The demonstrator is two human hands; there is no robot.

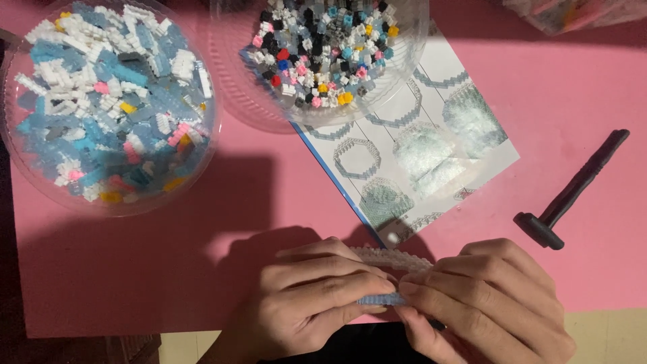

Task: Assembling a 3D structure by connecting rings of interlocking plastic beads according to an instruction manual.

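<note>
My left hand (306,296) and my right hand (492,296) meet at the bottom middle of the pink table (222,202). Both pinch a small build of tiny bricks (391,266), white along its upper edge and light blue between my fingertips. Most of the build is hidden by my fingers. An instruction sheet (431,155) with pictures of ring-shaped brick layers lies just beyond my hands.
A clear round bowl (20,168) of blue, white and pink tiny bricks stands at the far left. A second clear bowl (256,101) of mixed coloured bricks sits at the top middle, over the sheet's corner. A black hammer-shaped tool (573,192) lies at the right.
</note>
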